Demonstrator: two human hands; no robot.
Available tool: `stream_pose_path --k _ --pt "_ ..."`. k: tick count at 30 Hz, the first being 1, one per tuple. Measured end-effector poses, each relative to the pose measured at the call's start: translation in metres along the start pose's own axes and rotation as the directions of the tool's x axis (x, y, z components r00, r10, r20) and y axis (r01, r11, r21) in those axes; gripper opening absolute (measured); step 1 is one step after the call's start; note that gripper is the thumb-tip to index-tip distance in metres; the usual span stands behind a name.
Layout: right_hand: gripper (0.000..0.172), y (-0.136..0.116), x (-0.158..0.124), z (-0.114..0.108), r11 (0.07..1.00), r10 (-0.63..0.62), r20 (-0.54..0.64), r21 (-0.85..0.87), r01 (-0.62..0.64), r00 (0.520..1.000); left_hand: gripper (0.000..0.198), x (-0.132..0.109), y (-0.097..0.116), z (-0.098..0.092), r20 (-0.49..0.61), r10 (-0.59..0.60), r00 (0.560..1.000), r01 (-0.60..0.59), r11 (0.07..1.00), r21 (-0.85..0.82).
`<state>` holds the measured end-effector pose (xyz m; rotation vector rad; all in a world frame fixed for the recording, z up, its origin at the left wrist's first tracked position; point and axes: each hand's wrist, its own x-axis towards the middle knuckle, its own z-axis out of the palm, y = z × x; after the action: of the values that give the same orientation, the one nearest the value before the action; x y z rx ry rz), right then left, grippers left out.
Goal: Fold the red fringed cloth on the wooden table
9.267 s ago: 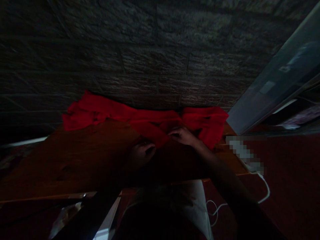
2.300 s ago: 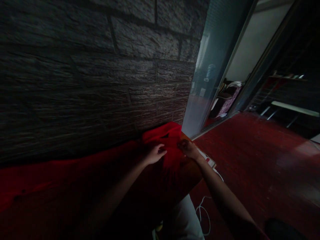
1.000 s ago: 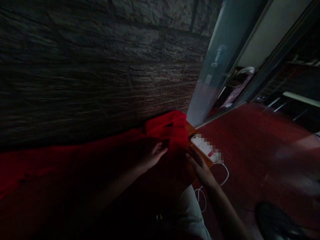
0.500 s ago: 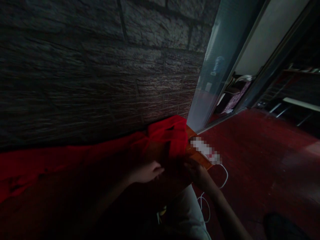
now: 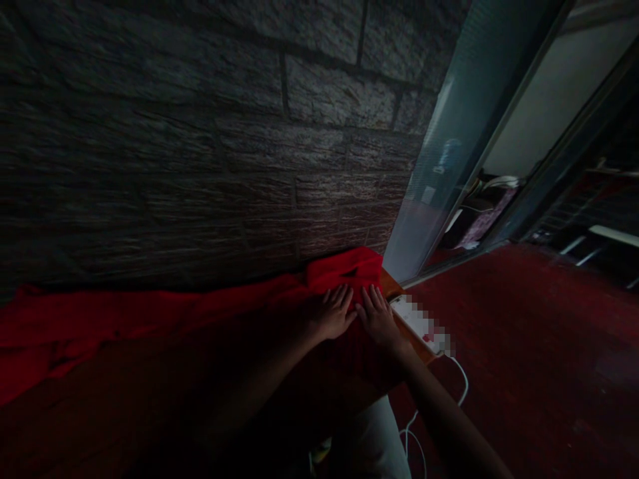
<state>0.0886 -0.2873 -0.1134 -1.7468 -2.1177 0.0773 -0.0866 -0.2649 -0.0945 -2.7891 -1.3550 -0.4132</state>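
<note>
A folded red cloth [image 5: 344, 264] lies at the right end of a wooden table [image 5: 392, 285], against the wall. My left hand [image 5: 337, 313] rests flat on the cloth, fingers apart and pointing away from me. Beside it, my right hand [image 5: 377, 318] also presses flat on the cloth with its fingers spread. More red fabric [image 5: 164, 313] stretches along the back of the table to the left. Deep shadow hides the near part of the cloth and much of the tabletop.
A white, partly blurred-out object [image 5: 419, 322] sits at the table's right edge, its white cable [image 5: 464, 379] hanging to the red floor [image 5: 524, 346]. Behind the table rises a stone-block wall [image 5: 249, 146]. A glass door panel [image 5: 434, 166] stands to the right.
Both hands have moved forward onto the folded cloth, with fingers now stretched flat. Before, they were curled nearer me. The view has shifted slightly.
</note>
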Motion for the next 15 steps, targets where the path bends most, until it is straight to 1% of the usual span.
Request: stream_pose_path --k 2,4,6,7,9,10,11,13,15 --pt "0.06 0.002 -0.003 0.007 1.0 0.009 -0.017 0.004 -0.009 1.0 0.064 -0.005 -0.002 -0.002 0.008 0.02 1.0 -0.02 1.0 -0.001" --pt "0.06 0.003 -0.004 0.007 0.999 0.015 -0.042 0.041 -0.014 0.999 0.066 -0.012 -0.006 -0.007 0.011 0.032 0.999 -0.031 0.999 -0.014" --pt "0.059 -0.001 -0.004 -0.004 0.992 0.024 -0.089 0.122 -0.013 0.996 0.064 -0.025 -0.013 -0.016 -0.021 0.057 0.998 -0.058 0.997 -0.049" --pt "0.059 -0.005 -0.005 -0.016 0.984 0.027 -0.13 0.18 -0.003 0.991 0.061 -0.033 -0.017 -0.021 -0.046 0.079 0.996 -0.083 0.994 -0.074" --pt "0.056 -0.019 -0.013 -0.05 0.947 0.023 -0.227 0.316 0.051 0.974 0.055 -0.054 -0.028 -0.034 -0.081 0.146 0.986 -0.156 0.978 -0.139" --pt "0.05 -0.027 -0.022 -0.072 0.917 0.015 -0.263 0.388 0.091 0.965 0.052 -0.065 -0.034 -0.041 -0.08 0.176 0.981 -0.187 0.966 -0.175" --pt "0.044 -0.037 -0.033 -0.095 0.884 -0.005 -0.275 0.448 0.133 0.961 0.049 -0.077 -0.041 -0.048 -0.071 0.194 0.978 -0.205 0.956 -0.21" --pt "0.037 -0.054 -0.063 -0.141 0.836 -0.029 -0.269 0.522 0.171 0.963 0.041 -0.099 -0.054 -0.061 -0.071 0.169 0.983 -0.182 0.948 -0.26" --pt "0.035 -0.066 -0.097 -0.178 0.818 -0.063 -0.247 0.542 0.192 0.967 0.035 -0.118 -0.066 -0.071 -0.105 0.106 0.989 -0.13 0.955 -0.268"
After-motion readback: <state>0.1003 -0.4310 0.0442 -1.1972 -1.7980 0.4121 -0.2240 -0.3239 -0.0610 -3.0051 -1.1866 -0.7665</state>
